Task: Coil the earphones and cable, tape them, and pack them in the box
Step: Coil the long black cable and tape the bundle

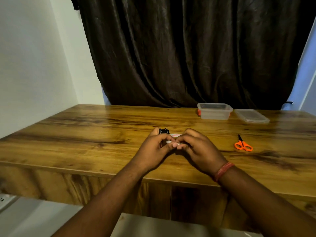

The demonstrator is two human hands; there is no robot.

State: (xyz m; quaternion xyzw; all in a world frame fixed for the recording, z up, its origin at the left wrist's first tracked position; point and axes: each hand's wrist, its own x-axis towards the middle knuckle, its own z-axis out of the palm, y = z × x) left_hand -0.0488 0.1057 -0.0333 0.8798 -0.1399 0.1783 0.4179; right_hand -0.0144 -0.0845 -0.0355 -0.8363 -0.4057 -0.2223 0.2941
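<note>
Both hands are raised just above the wooden table (85, 134), meeting at the centre of the frame, slightly below the middle. The left hand (153, 147) is curled closed, fingers folded inward, with a small black bundle (163, 131) showing above its knuckles; this appears to be the coiled earphones or cable, though most of it is hidden behind the fingers and which one it is cannot be told. The right hand (196, 147) is likewise curled, its fingertips pinched against those of the left hand on a pale strip of tape (176, 135), which runs from the black bundle across to the right-hand fingers. A further whitish piece is visible between the two thumbs; whether it is the same strip cannot be told. A red thread band (223, 171) circles the right wrist. Toward the right of the frame, on the table and well apart from the hands, lie orange-handled scissors (242, 144), blades closed and pointing away from the person. At the far edge of the table, right of centre, stands a clear plastic box (214, 111) with orange clips, open at the top, its contents not discernible. Its clear lid (251, 116) lies flat just beside it to the right. A dark curtain (188, 48) hangs behind the table.
</note>
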